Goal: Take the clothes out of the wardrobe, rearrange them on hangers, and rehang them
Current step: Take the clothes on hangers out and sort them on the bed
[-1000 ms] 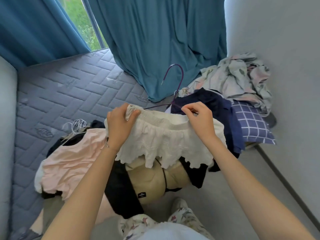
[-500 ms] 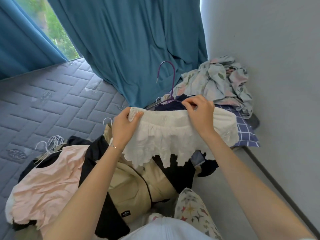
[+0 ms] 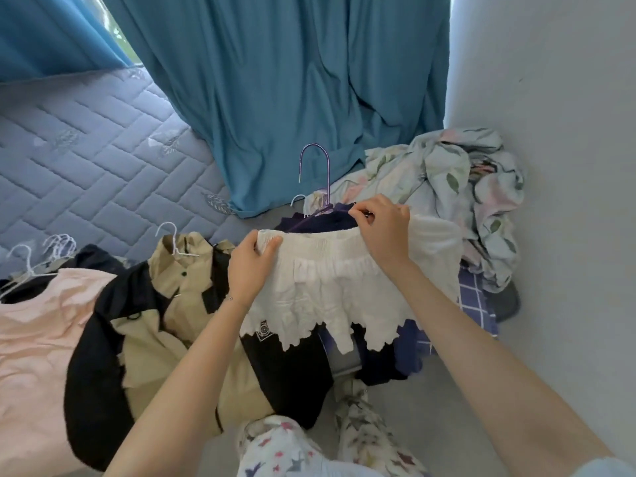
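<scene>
Unchanged: left hand [image 3: 253, 266] grips white frilled cotton skirt's [image 3: 330, 287] waistband end; right hand [image 3: 383, 225] pinches it beside purple wire hanger [image 3: 329, 182]. One each.

One white frilled cotton skirt [image 3: 337, 280]; one purple wire hanger [image 3: 329, 180]; two hands, left hand [image 3: 249, 266] and right hand [image 3: 385, 225]; one beige-and-black jacket [image 3: 165, 325]; one pale pink top [image 3: 31, 332]; two teal curtains [image 3: 292, 98]; at least four white wire hangers [image 3: 60, 243], the bunch too tangled to count.
</scene>
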`<state>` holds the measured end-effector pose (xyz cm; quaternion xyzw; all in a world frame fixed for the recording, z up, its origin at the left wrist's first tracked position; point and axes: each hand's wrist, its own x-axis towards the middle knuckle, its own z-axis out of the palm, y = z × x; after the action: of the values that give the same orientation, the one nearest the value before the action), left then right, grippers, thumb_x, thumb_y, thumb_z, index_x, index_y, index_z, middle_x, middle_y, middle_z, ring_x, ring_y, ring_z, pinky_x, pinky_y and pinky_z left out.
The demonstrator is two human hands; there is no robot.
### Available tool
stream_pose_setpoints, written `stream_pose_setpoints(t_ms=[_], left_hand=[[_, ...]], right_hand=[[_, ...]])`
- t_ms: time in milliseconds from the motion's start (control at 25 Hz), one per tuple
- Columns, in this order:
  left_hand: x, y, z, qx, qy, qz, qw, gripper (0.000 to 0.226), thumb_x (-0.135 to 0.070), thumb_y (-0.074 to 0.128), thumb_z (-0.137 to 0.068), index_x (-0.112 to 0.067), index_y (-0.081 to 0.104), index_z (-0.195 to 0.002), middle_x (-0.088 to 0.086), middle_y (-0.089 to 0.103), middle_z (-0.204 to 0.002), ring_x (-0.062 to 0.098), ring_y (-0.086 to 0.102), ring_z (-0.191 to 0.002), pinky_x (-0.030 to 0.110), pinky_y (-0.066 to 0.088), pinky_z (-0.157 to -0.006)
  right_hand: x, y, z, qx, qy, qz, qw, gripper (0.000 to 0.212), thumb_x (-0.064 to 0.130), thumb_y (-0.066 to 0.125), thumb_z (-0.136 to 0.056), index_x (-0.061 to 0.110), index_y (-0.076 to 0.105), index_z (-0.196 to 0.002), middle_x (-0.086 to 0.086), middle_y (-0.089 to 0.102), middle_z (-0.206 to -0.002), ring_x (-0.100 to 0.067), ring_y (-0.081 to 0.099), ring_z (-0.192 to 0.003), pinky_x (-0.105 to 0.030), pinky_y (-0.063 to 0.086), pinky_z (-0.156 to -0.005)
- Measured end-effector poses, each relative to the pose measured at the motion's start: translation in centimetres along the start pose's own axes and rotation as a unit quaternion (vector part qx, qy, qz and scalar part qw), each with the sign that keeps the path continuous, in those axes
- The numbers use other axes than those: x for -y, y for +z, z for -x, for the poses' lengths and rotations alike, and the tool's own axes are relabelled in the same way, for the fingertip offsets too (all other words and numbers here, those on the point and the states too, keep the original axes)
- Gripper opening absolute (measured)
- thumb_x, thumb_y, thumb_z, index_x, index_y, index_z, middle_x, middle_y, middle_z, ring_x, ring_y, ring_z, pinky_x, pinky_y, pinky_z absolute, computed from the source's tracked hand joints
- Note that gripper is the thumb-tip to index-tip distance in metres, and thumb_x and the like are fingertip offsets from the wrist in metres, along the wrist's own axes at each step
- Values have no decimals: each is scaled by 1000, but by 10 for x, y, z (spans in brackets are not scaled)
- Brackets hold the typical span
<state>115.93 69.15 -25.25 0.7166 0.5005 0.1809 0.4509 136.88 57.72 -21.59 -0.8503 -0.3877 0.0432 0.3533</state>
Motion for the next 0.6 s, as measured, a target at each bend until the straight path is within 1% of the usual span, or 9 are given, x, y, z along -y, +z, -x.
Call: stream_pose_setpoints(t_ms=[80,120,200,280,360,440,520,560,600], left_hand=[[13,29,-22,-5,-27,-23,999,35,-50,56,-93,-15,59,-90,-3,58,-76,11,47,-67,35,41,-65],[23,42,-34,-9,-40,-31,999,35,-50,54,-94,-15,56,-88,-2,57,-76,11,47,-67,36,41,-65],[46,66,-62,-21,-63,-48,997,34,-48,51,-96,-15,50,-86,-3,52,-74,13,47,-69,36,38,-66],[78,94,-96,-43,-69,-56,995,34,-46,50,-97,-15,46,-86,-5,46,-73,18,46,-72,38,37,-69],[117,122,-128,-58,-70,-64,994,33,-46,50,-97,-15,44,-89,-4,46,-76,20,46,-75,40,38,-72],[160,147,-157,-61,-70,-61,994,32,-45,50,-98,-14,43,-90,-3,45,-76,18,43,-74,38,37,-71],[199,167,-181,-61,-66,-42,995,31,-41,52,-98,-14,41,-87,-5,41,-74,15,39,-72,35,35,-68],[213,174,-188,-59,-59,-32,996,28,-38,54,-98,-15,43,-88,-6,42,-75,14,40,-73,34,36,-70],[226,179,-192,-57,-56,-16,997,22,-35,55,-97,-16,47,-92,-6,49,-82,14,45,-78,33,40,-75]], right_hand=[[-28,25,-20,37,17,-9,999,11,22,65,-88,17,73,-81,5,64,-84,-16,57,-73,-27,21,-77],[-42,42,-29,53,21,-8,998,11,22,65,-88,17,73,-82,5,64,-84,-17,58,-75,-27,20,-76],[-69,80,-46,75,19,4,997,12,22,64,-89,18,73,-83,5,65,-86,-18,57,-76,-27,18,-75],[-97,125,-65,77,2,19,997,13,22,62,-90,18,72,-83,4,66,-87,-17,57,-77,-28,18,-74],[-126,171,-80,75,-17,35,996,13,21,61,-91,17,72,-86,3,66,-90,-16,57,-81,-28,19,-76],[-156,214,-91,88,-36,55,994,15,20,58,-92,16,72,-91,0,65,-95,-18,56,-87,-29,23,-79],[-188,254,-98,117,-70,78,988,19,21,55,-93,15,72,-95,-5,65,-97,-23,58,-90,-34,32,-82],[-201,267,-98,126,-95,93,983,21,22,54,-93,15,73,-97,-8,66,-96,-27,59,-90,-37,36,-82],[-212,276,-95,127,-116,104,980,23,23,53,-92,16,74,-99,-11,66,-96,-31,59,-90,-39,39,-82]])
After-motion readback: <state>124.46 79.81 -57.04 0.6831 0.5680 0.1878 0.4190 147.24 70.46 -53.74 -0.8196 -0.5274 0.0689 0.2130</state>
